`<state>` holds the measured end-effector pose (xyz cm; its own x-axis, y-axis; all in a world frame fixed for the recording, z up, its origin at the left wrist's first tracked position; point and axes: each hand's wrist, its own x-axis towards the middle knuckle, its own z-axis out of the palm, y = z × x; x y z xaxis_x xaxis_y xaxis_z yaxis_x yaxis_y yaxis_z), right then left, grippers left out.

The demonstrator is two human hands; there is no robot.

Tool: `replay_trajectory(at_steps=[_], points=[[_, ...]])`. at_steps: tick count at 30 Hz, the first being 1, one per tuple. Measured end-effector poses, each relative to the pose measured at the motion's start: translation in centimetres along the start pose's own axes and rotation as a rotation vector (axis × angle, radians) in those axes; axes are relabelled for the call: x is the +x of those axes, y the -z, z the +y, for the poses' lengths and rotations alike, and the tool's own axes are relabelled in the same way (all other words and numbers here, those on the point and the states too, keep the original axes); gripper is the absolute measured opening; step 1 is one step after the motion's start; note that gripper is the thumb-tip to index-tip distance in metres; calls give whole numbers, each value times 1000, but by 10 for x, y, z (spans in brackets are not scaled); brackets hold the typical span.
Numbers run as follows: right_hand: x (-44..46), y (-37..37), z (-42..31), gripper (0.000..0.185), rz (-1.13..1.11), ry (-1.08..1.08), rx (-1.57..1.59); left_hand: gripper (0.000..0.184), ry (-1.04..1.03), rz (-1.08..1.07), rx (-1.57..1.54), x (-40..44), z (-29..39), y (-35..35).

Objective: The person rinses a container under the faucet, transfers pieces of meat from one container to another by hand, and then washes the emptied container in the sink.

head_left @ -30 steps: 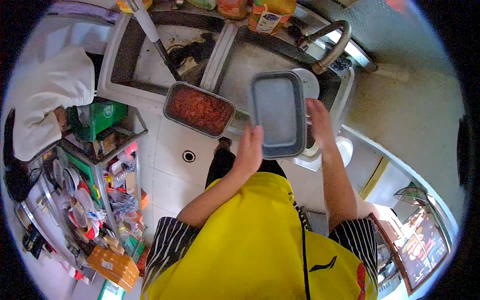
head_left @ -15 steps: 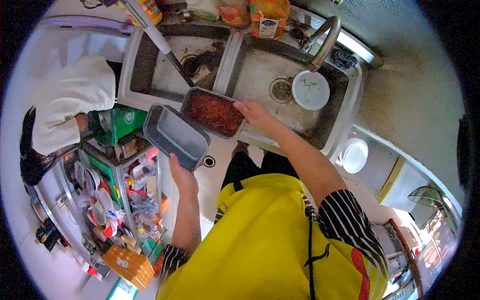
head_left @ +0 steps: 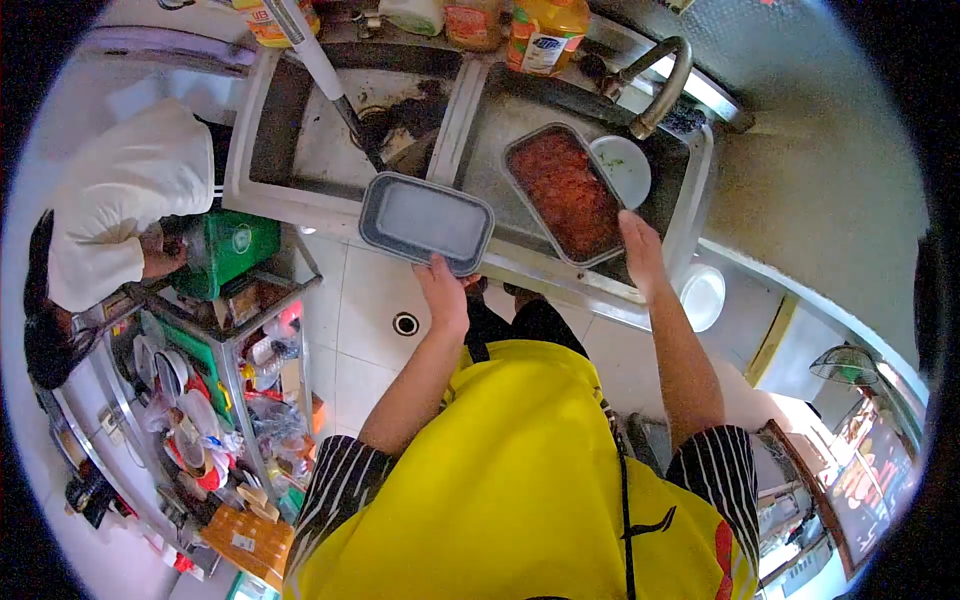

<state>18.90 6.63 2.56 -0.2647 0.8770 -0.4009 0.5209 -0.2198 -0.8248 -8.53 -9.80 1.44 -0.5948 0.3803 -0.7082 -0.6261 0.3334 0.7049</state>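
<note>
Two hands, two trays: the left hand (head_left: pixel 442 300) has the grey tray (head_left: pixel 425 222) by its near long side, thumb at the rim, other fingers mostly hidden beneath; the right hand (head_left: pixel 642 250) clasps the second tray (head_left: pixel 537 211) at its near right corner, and that one carries red food (head_left: pixel 565 190). And here's the relation that matters: the filled tray lies ahead and to the left of the right hand, the closer of the two, its long axis slanting away from the body to the left, while the grey one sits nearly crosswise, its right end near the other's left side, the pair apart. Farther out, the food is over the right basin (head_left: pixel 490 130), beside a white plate (head_left: pixel 622 175) under the faucet (head_left: pixel 683 75). The grey tray hangs at the sink's front edge, close to a long-handled tool (head_left: pixel 318 65) slanting across the left basin (head_left: pixel 310 140). Far left, a co-worker's white sleeve (head_left: pixel 130 200) reaches toward a green bin (head_left: pixel 238 255).
</note>
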Motion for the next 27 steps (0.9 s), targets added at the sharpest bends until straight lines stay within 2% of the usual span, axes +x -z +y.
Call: replay_trajectory(at_steps=[2,6,12,13,16,18,19,21,22,23,25,26,27], points=[[-16,7,-16,55,20,-98,69,43,-35,13,-99,1,-6,-9],[-34,4,-9,56,126,-187,92,43,63,-4,-82,6,-6,-6],[-49,-6,4,58,198,-203,264,28,181,-24,24,-10,11,23],[-51,-6,6,58,202,-220,252,20,101,98,87,-32,22,13],[-56,-6,15,58,237,-234,250,15,-198,-271,270,-48,45,6],[-58,-9,20,58,266,-193,285,16,-363,-437,406,-50,71,-37],[-59,-11,13,52,347,-170,274,15,-441,-514,468,-43,82,-64],[-60,-4,4,52,311,-255,244,19,-487,-613,664,-10,95,-126],[-60,-2,0,52,291,-298,229,22,-634,-619,736,2,98,-161],[-63,-3,-3,50,316,-248,238,26,-783,-623,802,18,98,-196],[-62,-11,12,49,378,-124,310,37,-901,-705,1014,89,70,-254],[-59,-16,17,48,409,-59,345,39,-883,-735,1106,81,81,-270],[-57,-8,-13,45,368,-142,467,42,-864,-764,1199,62,104,-291]])
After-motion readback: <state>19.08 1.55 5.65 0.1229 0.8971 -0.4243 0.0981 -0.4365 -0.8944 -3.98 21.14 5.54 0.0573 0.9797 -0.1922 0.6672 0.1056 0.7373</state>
